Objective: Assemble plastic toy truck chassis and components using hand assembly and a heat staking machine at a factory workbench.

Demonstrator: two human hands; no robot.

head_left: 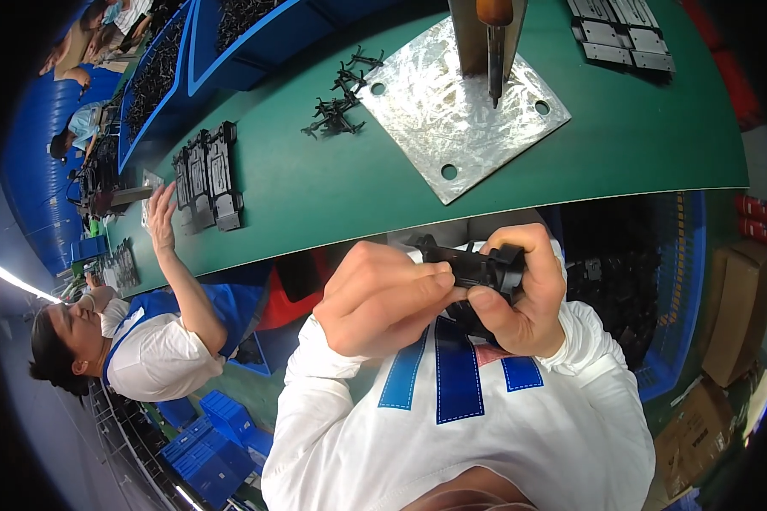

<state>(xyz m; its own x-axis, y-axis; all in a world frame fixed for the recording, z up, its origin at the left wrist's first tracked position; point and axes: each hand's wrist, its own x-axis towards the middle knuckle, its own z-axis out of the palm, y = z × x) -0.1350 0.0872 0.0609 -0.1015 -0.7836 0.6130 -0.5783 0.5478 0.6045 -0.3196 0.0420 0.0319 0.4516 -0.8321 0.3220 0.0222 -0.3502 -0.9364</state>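
We hold a black plastic part (477, 266) in front of our white shirt (528, 426), just off the near edge of the green table (307, 200), with our left hand (383, 298) closed on its left portion and our right hand (533, 289) curled around its right end. Beyond that edge we see a scuffed metal plate (418, 111), one corner just beside a cluster of small black pieces (337, 112), while to our left a co-worker's hand (161, 217) (fingers extended) is near some flat black parts (199, 177)
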